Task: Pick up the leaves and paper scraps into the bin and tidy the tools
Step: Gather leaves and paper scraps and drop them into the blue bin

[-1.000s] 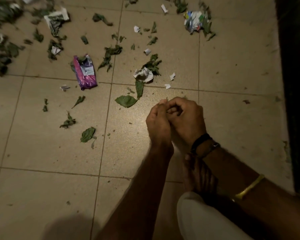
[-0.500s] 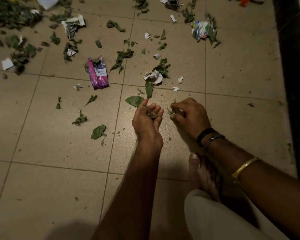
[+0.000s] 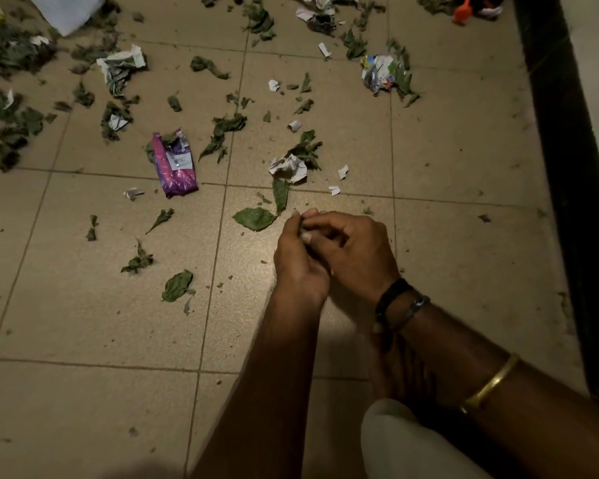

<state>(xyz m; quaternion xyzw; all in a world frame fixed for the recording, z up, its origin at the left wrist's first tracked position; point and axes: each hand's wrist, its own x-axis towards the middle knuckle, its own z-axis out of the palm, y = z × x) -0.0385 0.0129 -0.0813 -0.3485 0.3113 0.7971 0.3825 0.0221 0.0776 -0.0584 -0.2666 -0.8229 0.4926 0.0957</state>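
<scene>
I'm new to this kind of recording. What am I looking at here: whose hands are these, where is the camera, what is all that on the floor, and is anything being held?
There is no machine here: a person works with two bare hands. Every picture comes from one wide-angle camera worn on their head, looking forward and down, so the arms enter from the bottom. The left hand and the right hand, the one with the black band and gold bangle, meet over a tiled floor. Scattered on it lie green leaves, including a large leaf just beyond the hands, crumpled paper, small white scraps and a purple packet. The left hand's fingers curl round what look like small leaf bits. The right hand's fingertips touch there, but whether they pinch anything is hidden. No bin shows.
</scene>
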